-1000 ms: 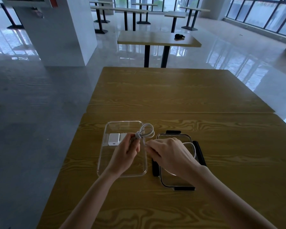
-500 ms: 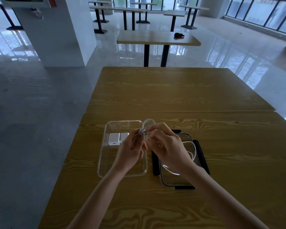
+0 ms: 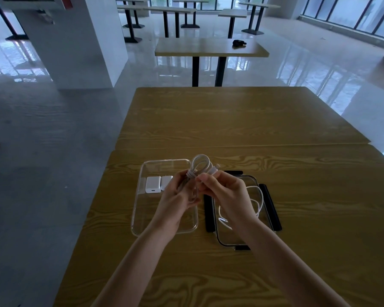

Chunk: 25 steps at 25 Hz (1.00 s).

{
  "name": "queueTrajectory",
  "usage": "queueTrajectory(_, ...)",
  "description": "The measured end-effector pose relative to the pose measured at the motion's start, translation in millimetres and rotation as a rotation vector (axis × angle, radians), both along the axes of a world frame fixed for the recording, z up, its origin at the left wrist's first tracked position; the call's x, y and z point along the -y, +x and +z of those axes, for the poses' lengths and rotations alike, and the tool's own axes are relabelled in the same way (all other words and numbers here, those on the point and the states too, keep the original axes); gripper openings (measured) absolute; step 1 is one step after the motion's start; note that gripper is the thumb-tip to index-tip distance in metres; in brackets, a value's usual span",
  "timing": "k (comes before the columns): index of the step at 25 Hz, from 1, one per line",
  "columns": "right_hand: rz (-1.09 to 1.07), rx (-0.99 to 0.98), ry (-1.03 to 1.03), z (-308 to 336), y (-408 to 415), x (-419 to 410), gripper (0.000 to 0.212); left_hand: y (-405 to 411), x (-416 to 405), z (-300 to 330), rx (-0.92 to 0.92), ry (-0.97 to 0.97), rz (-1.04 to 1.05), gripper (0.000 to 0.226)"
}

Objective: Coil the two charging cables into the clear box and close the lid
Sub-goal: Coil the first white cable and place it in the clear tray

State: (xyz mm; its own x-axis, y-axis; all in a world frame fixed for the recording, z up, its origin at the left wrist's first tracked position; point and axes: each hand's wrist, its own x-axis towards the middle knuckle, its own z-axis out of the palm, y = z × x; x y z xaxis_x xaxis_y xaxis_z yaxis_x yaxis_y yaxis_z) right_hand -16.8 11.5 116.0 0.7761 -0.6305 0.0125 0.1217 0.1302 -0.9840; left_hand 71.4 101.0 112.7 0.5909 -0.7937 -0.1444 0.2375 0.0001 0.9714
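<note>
Standing at the far left is a white pillar on a grey, glossy floor that reflects the light. Behind it, more tables on dark legs fill the room, and large windows run along the right side.

The near wooden table has yellow-brown grain, and a second table of the same kind touches its far edge. On the near table, at the left, lies the clear box, open, with two white chargers inside near its far end.

Above the box, the left hand has its fingers curled around a bundled white cable, whose loop stands up over the fingers. Touching it, the right hand pinches the loose end of the same cable between thumb and fingertips, close to the wrapped part.

To the right of the box lies the lid, clear with black clips along its sides. On the lid rests a second white cable, loose and not coiled, partly hidden by the right wrist.

Further away, one table carries a small dark object; I cannot tell what it is.
</note>
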Motion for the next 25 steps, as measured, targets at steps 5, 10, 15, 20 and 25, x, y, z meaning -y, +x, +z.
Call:
queueTrajectory(5,0.102,-0.17,0.012,7.8,-3.0,6.5,0.026,1.6,0.8,1.8,0.007,-0.066,0.029,0.026)
queueTrajectory(10,0.244,-0.219,0.175,11.7,-5.0,14.3,0.02,-0.6,-0.8,-1.9,0.209,-0.038,0.0,0.023)
queueTrajectory(15,0.244,-0.221,0.455,9.7,-3.0,24.7,0.024,5.2,-3.0,-6.1,0.622,-0.011,-0.036,0.024)
queueTrajectory(20,0.112,-0.207,0.451,5.9,-0.2,30.2,0.024,8.8,-3.0,-3.0,0.787,0.014,-0.085,0.027)
queueTrajectory(25,0.171,-0.1,0.434,3.5,-3.0,30.2,0.038,4.5,-1.9,2.8,0.495,0.007,-0.086,0.03)
